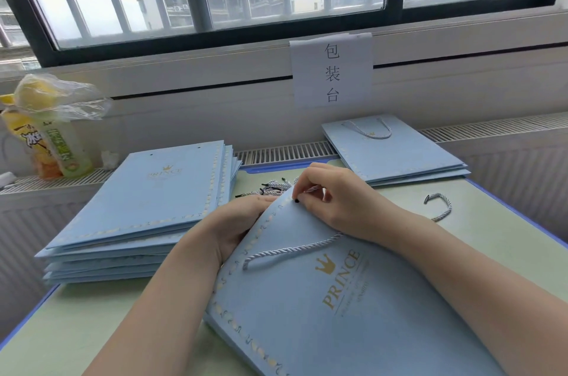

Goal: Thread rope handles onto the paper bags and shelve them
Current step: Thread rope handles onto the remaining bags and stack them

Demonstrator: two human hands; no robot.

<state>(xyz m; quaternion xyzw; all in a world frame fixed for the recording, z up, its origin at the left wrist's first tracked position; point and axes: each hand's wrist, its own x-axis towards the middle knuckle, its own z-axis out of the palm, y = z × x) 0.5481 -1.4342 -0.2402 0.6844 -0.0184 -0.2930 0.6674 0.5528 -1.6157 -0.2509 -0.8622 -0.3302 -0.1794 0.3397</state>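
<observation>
The right hand (pixel 335 200) pinches the rope (pixel 289 251) tip at the bag (pixel 322 298) hole and should feed it straight, while the left hand (pixel 233 222) grips the bag's edge.

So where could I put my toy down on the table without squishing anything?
The bare green table is free at the right, between the loose rope and the blue edge, and at the near left, below the tall bag stack. The middle is crowded: both hands work the bag, with the rope pile just behind.
</observation>
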